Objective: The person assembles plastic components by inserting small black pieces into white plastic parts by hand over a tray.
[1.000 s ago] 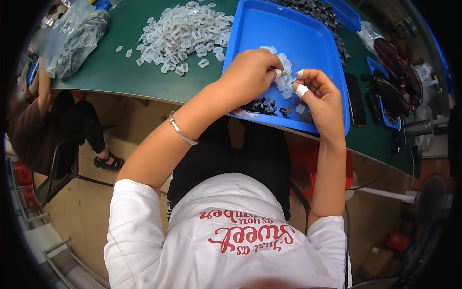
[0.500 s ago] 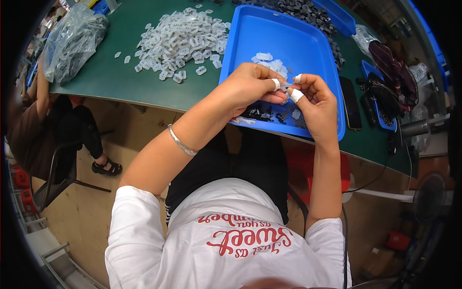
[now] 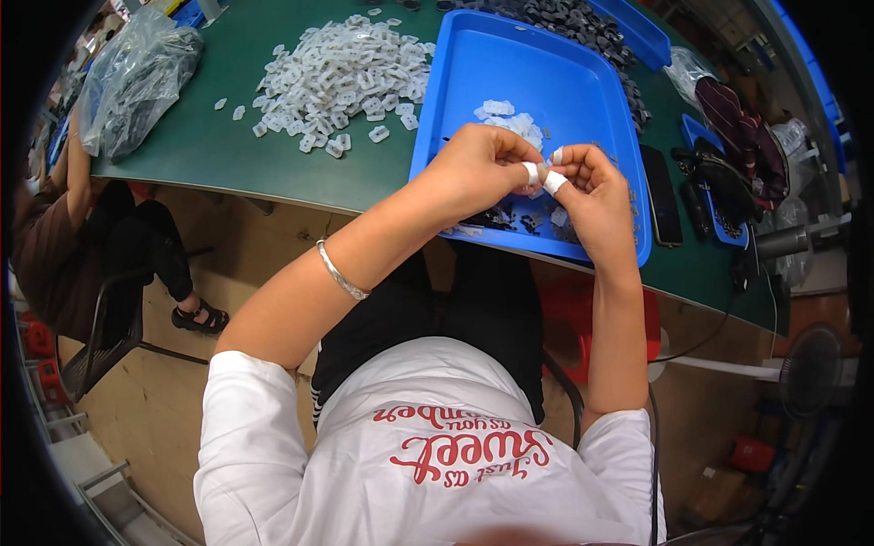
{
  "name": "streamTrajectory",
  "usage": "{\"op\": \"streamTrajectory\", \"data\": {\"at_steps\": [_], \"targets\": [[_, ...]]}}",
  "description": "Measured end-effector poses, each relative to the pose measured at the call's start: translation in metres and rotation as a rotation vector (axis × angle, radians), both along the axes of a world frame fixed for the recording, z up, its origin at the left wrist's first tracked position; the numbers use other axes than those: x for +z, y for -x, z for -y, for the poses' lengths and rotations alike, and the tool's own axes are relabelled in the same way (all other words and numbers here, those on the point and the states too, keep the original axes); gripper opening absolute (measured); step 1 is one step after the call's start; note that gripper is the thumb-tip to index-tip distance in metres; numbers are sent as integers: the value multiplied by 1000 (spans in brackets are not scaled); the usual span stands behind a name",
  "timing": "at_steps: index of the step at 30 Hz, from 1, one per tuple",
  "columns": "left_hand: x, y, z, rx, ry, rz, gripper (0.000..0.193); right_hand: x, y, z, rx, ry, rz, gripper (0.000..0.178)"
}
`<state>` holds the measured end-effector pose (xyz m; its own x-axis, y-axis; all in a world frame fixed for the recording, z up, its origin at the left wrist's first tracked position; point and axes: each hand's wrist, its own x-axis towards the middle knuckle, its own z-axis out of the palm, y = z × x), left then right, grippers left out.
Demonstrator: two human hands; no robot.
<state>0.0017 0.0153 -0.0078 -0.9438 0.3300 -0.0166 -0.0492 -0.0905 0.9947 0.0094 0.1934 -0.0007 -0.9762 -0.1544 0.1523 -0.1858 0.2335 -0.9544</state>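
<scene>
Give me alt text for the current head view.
The left hand and right hand, some fingers taped white, are close together above a blue tray of white bits and black bits; anything held is hard to make out. At left, a heap of white pieces lies on a green table.

left hand [image 3: 487,164] and right hand [image 3: 596,196] sit close together, fingers [image 3: 587,156] curled; left forearm [image 3: 382,232] slants inward, right forearm [image 3: 621,328] points nearly straight ahead.
</scene>
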Motion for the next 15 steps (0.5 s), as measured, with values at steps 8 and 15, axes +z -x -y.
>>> {"op": "streamTrajectory", "data": {"at_steps": [8, 15], "targets": [[1, 3, 4, -76, 51, 33, 17, 7, 1, -2, 107, 79, 131, 18], [9, -5, 4, 5, -82, 33, 25, 27, 3, -38, -135, -155, -40, 15]]}}
